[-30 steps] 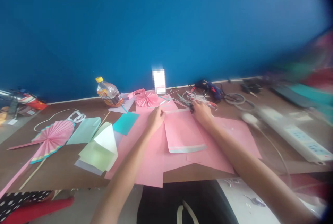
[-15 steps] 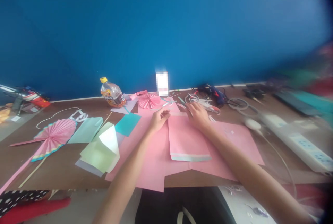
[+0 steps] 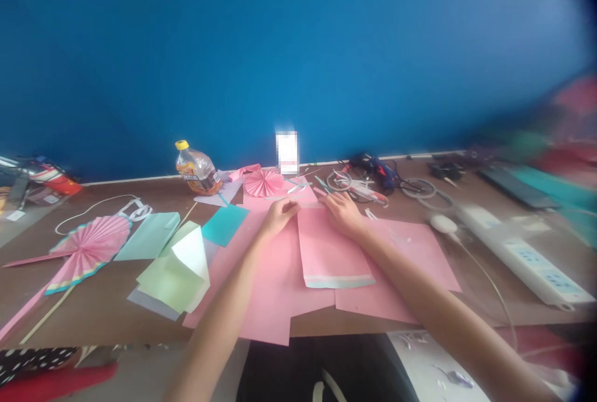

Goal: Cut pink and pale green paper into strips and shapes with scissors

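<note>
A pink paper sheet (image 3: pixel 333 249) with a white and pale blue band along its near edge lies in front of me, on top of larger pink sheets (image 3: pixel 265 302). At its far left corner my left hand (image 3: pixel 278 216) is closed, thumb and forefinger pinched together at the paper. My right hand (image 3: pixel 345 214) rests over the far right part of the same sheet, fingers stretched out flat towards its far edge; its thumb is partly hidden. Just beyond the hands sits a pleated pink paper rosette (image 3: pixel 263 183).
At left lie a pleated pink fan (image 3: pixel 96 243), green papers (image 3: pixel 175 274) and a teal sheet (image 3: pixel 226 224). A yellow-capped bottle (image 3: pixel 198 172) stands behind. To the right are cables (image 3: pixel 420 188), a white mouse-like object (image 3: pixel 443 223) and a power strip (image 3: pixel 527 256). A blue wall (image 3: pixel 298 47) closes the back.
The view has shifted slightly, moving everything a little to the left. My right hand has lowered and settled flatter on the paper's far edge. My left hand keeps to the corner.
</note>
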A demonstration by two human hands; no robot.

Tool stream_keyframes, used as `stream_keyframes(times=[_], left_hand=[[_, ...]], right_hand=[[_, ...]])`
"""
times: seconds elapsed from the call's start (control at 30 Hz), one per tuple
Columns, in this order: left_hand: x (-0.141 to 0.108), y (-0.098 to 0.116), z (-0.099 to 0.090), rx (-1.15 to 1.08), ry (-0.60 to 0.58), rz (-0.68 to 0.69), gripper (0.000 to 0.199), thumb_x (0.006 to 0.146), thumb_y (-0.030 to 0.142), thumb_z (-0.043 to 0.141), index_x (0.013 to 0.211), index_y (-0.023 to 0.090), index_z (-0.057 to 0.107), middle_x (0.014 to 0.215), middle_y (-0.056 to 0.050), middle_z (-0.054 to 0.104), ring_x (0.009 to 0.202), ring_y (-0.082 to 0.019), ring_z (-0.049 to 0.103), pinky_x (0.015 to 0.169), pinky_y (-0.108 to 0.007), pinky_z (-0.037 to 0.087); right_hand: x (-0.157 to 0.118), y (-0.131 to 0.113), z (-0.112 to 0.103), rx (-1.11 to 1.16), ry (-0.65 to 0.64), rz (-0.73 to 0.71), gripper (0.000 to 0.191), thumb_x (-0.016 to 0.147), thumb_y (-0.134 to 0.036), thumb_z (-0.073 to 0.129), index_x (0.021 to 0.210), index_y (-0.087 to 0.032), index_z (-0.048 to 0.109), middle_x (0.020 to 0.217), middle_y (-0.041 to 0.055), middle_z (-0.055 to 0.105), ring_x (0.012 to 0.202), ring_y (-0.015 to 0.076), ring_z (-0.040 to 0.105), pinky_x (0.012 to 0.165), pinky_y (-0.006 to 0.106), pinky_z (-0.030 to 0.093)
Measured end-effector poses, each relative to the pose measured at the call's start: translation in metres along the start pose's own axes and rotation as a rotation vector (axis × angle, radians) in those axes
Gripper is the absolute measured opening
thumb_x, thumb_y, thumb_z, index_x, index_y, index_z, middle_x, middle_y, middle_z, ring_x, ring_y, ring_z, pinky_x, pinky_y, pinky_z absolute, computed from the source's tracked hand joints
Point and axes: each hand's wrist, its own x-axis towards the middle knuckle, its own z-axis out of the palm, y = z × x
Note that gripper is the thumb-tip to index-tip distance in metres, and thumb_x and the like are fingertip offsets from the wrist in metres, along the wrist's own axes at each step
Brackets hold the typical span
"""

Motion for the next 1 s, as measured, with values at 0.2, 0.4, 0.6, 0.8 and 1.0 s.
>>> stream_keyframes(times=[0.2,0.4,0.6,0.8,1.0], left_hand=[[0.000,0.004,-0.002,0.033,0.065,0.002,0.030,0.083,0.045,0.057,0.087,0.016,0.063,0.089,-0.004,0.066,0.087,-0.018,0.060,0.084,-0.029,0.044],[0.000,0.008,-0.003,0.055,0.110,0.023,0.027,0.085,0.043,0.052,0.082,0.016,0.059,0.078,-0.001,0.059,0.078,-0.015,0.054,0.077,-0.025,0.042],[-0.001,0.010,-0.002,0.062,0.131,0.008,0.027,0.084,0.043,0.052,0.082,0.017,0.058,0.078,-0.001,0.059,0.077,-0.015,0.053,0.076,-0.025,0.041],[-0.001,0.007,-0.004,0.060,0.195,-0.008,0.023,0.084,0.040,0.050,0.078,0.018,0.054,0.071,0.002,0.051,0.070,-0.013,0.047,0.069,-0.023,0.037],[-0.001,0.008,-0.004,0.058,0.246,-0.033,0.022,0.085,0.040,0.049,0.079,0.019,0.052,0.072,0.002,0.051,0.070,-0.013,0.046,0.069,-0.023,0.037]], right_hand=[[0.000,0.006,-0.006,-0.034,0.093,0.190,0.036,0.086,-0.010,0.036,0.113,-0.015,0.060,0.104,0.0127,0.066,0.102,0.0262,0.054,0.090,0.037,0.034],[-0.003,0.017,-0.006,0.315,0.179,0.422,0.036,0.091,-0.026,0.038,0.122,-0.016,0.051,0.098,0.0097,0.068,0.088,0.0226,0.061,0.084,0.035,0.044],[-0.003,0.019,-0.001,0.397,0.245,0.464,0.032,0.090,-0.030,0.040,0.115,-0.018,0.056,0.103,0.0096,0.068,0.094,0.0226,0.062,0.086,0.036,0.044],[0.002,0.031,-0.009,0.369,0.304,0.665,0.035,0.093,-0.030,0.033,0.114,-0.016,0.056,0.091,0.0091,0.069,0.082,0.0217,0.062,0.078,0.033,0.046],[0.030,0.020,-0.037,0.045,0.365,0.588,0.031,0.089,-0.020,0.036,0.104,-0.018,0.063,0.113,0.0141,0.062,0.106,0.0270,0.053,0.091,0.039,0.039]])
